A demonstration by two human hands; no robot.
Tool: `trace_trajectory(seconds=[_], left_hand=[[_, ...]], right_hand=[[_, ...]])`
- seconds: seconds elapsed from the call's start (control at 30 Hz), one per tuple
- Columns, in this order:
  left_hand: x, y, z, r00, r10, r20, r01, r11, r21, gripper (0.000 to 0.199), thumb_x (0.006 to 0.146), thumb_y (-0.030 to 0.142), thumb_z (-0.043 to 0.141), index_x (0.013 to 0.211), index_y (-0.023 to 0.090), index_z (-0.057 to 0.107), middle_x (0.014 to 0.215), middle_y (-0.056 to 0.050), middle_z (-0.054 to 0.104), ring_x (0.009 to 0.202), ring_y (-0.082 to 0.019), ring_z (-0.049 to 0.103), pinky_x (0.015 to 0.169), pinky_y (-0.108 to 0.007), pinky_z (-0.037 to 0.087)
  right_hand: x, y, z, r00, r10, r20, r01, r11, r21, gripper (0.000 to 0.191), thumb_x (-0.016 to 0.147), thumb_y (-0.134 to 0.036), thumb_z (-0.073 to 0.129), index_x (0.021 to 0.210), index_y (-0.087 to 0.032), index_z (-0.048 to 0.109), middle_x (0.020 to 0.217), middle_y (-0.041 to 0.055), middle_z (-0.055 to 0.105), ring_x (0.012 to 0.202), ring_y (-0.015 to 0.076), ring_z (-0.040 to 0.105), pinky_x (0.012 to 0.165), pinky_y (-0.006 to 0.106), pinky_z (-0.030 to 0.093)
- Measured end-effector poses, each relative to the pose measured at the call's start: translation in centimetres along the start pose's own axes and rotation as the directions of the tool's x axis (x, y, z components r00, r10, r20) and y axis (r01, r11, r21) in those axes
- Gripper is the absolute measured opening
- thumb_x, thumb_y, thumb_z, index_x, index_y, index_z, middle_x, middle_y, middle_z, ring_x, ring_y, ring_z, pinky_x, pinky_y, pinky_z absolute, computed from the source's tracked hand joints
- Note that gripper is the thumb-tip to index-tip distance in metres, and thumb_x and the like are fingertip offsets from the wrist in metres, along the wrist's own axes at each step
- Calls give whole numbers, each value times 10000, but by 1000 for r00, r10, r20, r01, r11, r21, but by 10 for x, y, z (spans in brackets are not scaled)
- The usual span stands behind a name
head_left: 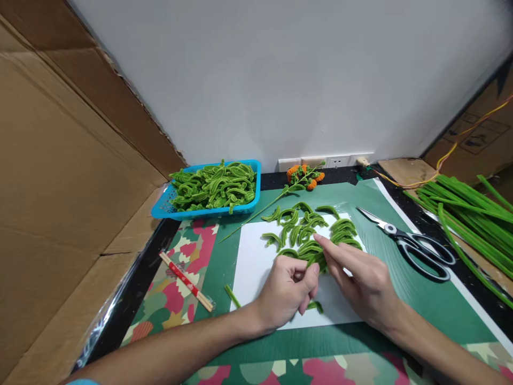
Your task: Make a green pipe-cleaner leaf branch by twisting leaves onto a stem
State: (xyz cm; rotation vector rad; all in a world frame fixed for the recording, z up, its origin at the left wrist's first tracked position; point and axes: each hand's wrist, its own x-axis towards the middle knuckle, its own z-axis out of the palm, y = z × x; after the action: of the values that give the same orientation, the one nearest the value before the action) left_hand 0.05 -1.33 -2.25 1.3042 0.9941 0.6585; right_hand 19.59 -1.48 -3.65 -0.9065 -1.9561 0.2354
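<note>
Near the middle of the worktop (340,345), over the white paper (248,262), left hand (286,289) has thumb and forefinger pinched closed on a green fuzzy piece (315,260). Piece sticks out on the right-hand side of that grip, toward the right hand (363,278); long axis seems to slant up toward the worktop's far edge, though fingers and pile overlap, so angle is uncertain. Left hand is nearer, being in contact. Right hand's fingers are extended just beside the piece; can't tell if they hold anything. Loose curved pieces (294,234) lie just beyond both hands. Scissors (420,248) sit right of the paper, blue basket (200,215) near the far left corner.
</note>
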Motion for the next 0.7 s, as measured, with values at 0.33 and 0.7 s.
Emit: trace_trajectory(seconds=[0.33, 0.7], left_hand=[[-7, 1, -3, 997, -16, 79, 12, 999, 48, 592, 1056, 570, 567, 642, 159, 671, 414, 8, 568, 370, -82, 394, 485, -219, 375], [-2, -1, -3, 995, 31, 94, -26, 998, -59, 611, 1064, 639, 561, 723, 149, 690, 460, 32, 564, 386, -68, 390, 485, -210, 351]], right_hand=[[6, -3, 3, 979, -183, -87, 183, 983, -12, 334, 989, 5, 678, 1305, -104, 682, 832, 76, 751, 690, 181, 614, 632, 310, 542], [5, -1, 1, 994, -80, -76, 78, 997, -28, 273, 1009, -56, 629, 1270, -112, 684, 870, 76, 754, 700, 194, 591, 608, 325, 495]])
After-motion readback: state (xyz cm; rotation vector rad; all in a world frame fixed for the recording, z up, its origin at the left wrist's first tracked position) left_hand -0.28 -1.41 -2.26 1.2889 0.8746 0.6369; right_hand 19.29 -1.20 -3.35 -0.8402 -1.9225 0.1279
